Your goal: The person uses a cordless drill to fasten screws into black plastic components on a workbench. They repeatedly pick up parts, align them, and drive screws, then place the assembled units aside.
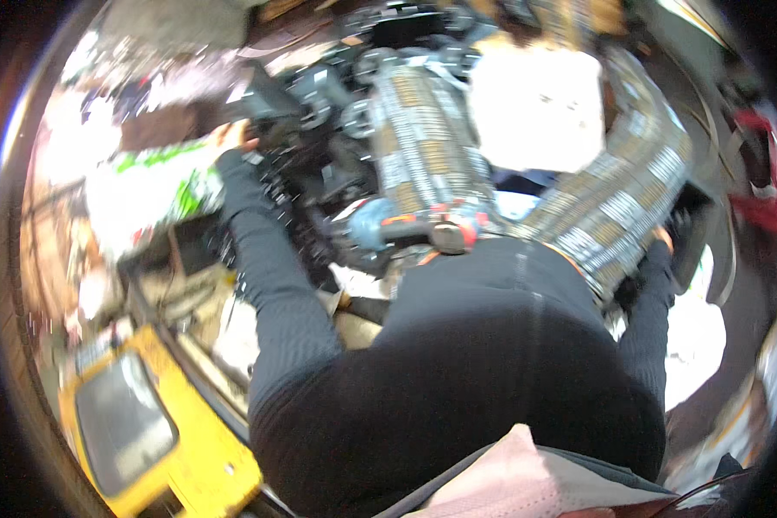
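Note:
My left hand reaches out to the far left, in a dark knit sleeve. It is by the upper right corner of a white and green plastic bag and the edge of a heap of dark plastic parts. Blur hides whether its fingers grip anything. Low at my right side, my right hand shows only in part beside my checked trouser leg, its fingers hidden. A blue and red power tool lies across in front of my waist.
Between my legs, beyond the tool, is a bright white squarish object. A yellow casing with a grey panel stands at the lower left. Something red is at the far right. White material lies behind my right arm.

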{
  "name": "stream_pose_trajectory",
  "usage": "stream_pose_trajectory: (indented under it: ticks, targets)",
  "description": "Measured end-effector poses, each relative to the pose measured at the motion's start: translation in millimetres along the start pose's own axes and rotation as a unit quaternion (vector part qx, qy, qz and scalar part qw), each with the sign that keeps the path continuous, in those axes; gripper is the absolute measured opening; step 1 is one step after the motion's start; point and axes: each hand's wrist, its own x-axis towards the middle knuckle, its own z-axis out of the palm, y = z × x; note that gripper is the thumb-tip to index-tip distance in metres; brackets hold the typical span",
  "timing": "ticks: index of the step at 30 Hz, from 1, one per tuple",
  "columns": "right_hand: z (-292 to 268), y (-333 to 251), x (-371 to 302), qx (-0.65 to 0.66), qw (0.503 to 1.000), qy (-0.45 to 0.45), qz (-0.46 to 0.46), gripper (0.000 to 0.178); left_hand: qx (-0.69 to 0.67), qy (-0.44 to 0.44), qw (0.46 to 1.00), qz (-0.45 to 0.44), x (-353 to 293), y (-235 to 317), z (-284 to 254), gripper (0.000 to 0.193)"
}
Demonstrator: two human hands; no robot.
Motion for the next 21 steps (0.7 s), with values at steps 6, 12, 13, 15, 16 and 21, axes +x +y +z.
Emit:
stream_pose_trajectory:
  ticks: [6, 12, 13, 15, 16, 21]
  targets:
    - [-76, -14, -47, 0.139, 0.988, -0.017, 0.064, 0.066, -0.500, 0.206, 0.737, -0.405, -34, -29, 77, 0.048]
    - [-198, -88, -92, 0.349, 0.918, 0.103, 0.160, 0.055, -0.687, 0.168, 0.517, -0.481, -32, -82, 152, 0.025]
    - [-209, -98, -97, 0.439, 0.858, 0.136, 0.227, 0.049, -0.693, 0.177, 0.510, -0.477, -33, -79, 160, 0.021]
    - [-245, -94, -87, 0.494, 0.844, 0.088, 0.190, 0.047, -0.673, 0.135, 0.539, -0.489, -32, -89, 189, 0.020]
    - [-252, -97, -83, 0.500, 0.844, 0.110, 0.159, 0.049, -0.649, 0.107, 0.554, -0.511, -28, -87, 201, 0.021]
    - [-258, -195, -66, 0.540, 0.832, 0.108, 0.067, 0.049, -0.459, -0.069, 0.730, -0.502, -51, -138, 270, 0.028]
